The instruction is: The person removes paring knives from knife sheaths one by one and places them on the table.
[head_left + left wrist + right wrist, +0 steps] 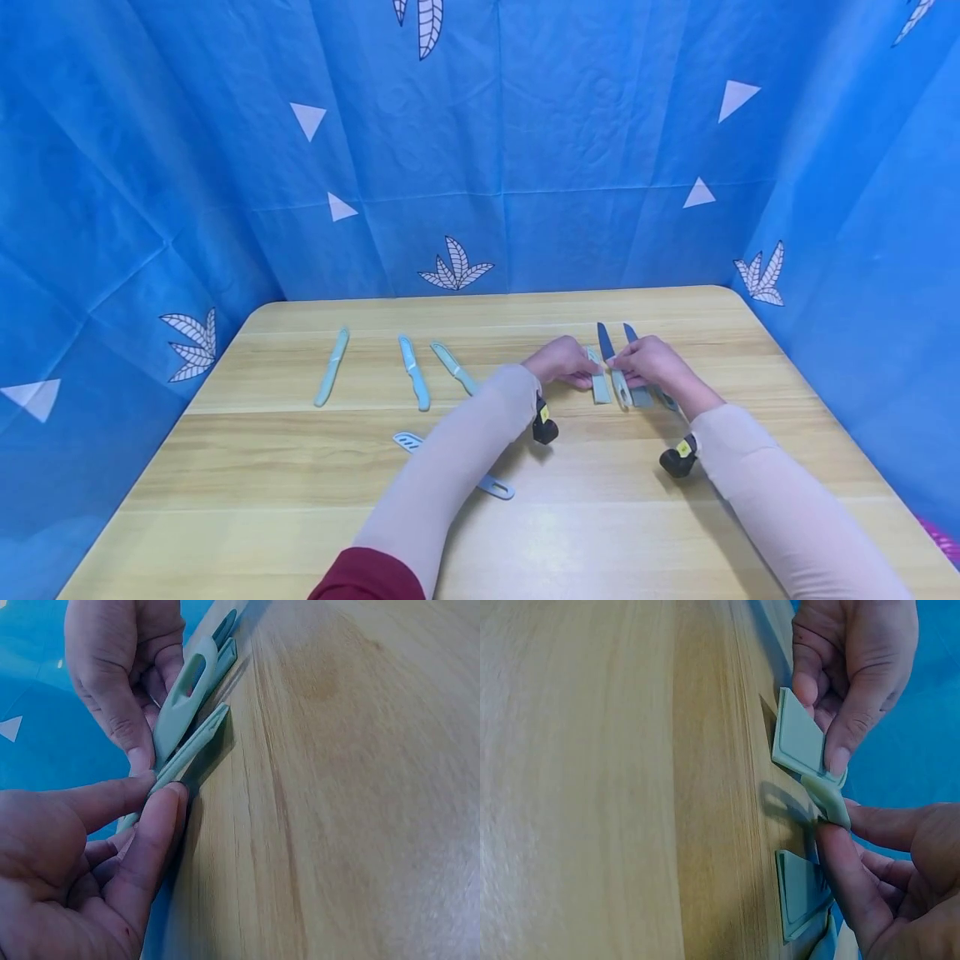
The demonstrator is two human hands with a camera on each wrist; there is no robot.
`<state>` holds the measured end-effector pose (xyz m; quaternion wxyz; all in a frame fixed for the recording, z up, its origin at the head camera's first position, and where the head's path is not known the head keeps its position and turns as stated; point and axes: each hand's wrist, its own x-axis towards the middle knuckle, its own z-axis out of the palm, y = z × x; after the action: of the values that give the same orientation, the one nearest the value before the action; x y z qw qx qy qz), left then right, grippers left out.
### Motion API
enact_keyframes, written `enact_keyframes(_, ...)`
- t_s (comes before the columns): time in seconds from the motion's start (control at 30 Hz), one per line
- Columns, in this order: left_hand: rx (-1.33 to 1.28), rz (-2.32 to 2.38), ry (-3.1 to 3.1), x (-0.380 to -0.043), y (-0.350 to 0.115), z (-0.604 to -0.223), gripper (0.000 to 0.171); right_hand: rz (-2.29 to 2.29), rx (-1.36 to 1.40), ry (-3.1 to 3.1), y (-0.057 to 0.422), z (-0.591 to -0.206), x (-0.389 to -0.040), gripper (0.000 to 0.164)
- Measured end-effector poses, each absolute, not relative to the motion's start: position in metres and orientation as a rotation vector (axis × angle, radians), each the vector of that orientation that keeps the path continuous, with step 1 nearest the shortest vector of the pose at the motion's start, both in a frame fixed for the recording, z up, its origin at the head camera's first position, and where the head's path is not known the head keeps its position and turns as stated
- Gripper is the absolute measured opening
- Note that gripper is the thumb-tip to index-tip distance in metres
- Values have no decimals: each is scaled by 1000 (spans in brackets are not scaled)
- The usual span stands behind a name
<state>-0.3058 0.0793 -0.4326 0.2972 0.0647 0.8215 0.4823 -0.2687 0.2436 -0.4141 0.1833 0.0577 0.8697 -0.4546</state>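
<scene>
My left hand pinches a pale green blade sheath between thumb and fingers, tilted up off the wood in the right wrist view. Beside it, my right hand pinches a knife at its pale green handle, which has a long slot. That knife's dark bare blade points to the back of the table. Under and beside my right hand lies a second green sheath. A second bare knife lies right of it, partly hidden by the hand.
On the wooden table, a green sheathed knife and a blue one lie at the left. Another pale one lies partly behind my left arm. A blue knife is crossed by that sleeve. Blue curtains surround the table.
</scene>
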Motion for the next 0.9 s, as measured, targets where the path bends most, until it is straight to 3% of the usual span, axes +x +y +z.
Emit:
enact_keyframes(0.43, 213, 1096, 2327, -301, 82, -428, 19, -1039, 181, 2619, 242, -412, -269, 27)
enact_keyframes(0.9, 428, 775, 2560, -295, 79, -429, 32, -898, 159, 2713, 240, -411, -266, 24)
